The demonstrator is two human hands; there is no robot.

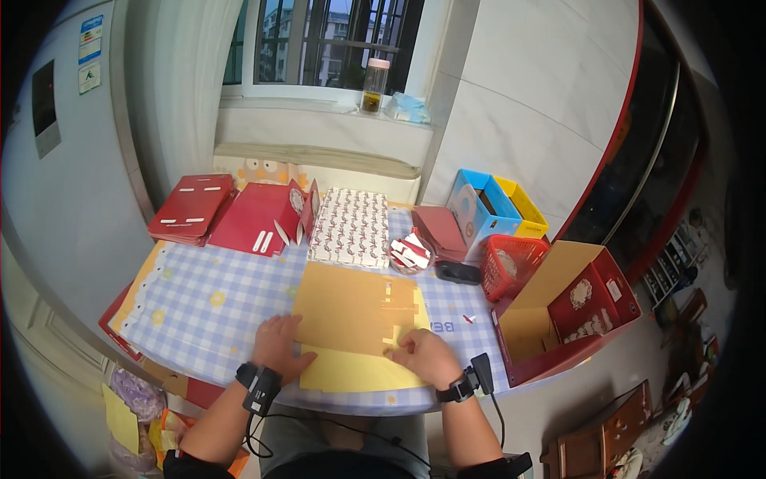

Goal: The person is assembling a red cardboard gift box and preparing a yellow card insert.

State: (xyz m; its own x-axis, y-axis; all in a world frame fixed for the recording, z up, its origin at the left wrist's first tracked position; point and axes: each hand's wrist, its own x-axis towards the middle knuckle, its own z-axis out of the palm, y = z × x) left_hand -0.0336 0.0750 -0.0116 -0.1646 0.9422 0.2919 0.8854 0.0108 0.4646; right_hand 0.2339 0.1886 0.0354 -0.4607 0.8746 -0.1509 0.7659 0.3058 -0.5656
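A brown cardboard sheet (339, 307) lies on top of a larger yellow sheet (351, 371) at the table's near edge. Pale yellowish strips (396, 292) run along the cardboard's right side. My left hand (279, 349) rests at the cardboard's left edge, fingers apart, holding nothing. At the lower right corner of the cardboard, my right hand (429, 356) has its fingers curled together by a pale strip. What sits between those fingertips is too small to make out. Both wrists wear black straps with small devices and a cable.
Behind the cardboard stand a patterned white sheet stack (351, 227), dark red folded boxes (251, 215) and a bowl of paper strips (411, 254). To the right are a black case (458, 273), a red basket (511, 263), blue and yellow bins (485, 209) and an open red box (531, 327).
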